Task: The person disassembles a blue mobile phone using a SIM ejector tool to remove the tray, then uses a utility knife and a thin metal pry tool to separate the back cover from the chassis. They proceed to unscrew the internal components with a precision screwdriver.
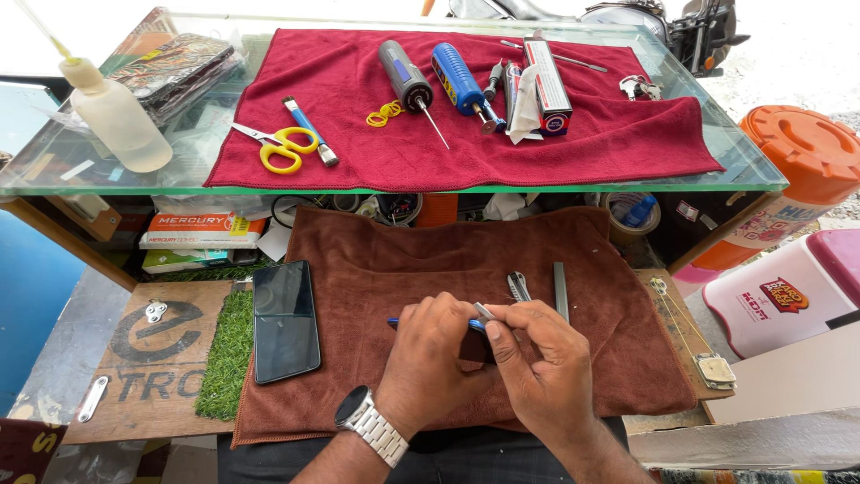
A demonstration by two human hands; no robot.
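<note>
Brown towel (376, 269) lies under both hands (488, 354) gripping a blue tool (403, 322).

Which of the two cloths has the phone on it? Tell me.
The brown cloth on the lower bench, under both hands; the dark phone lies at its left edge. The red cloth on the glass shelf carries only tools.
</note>
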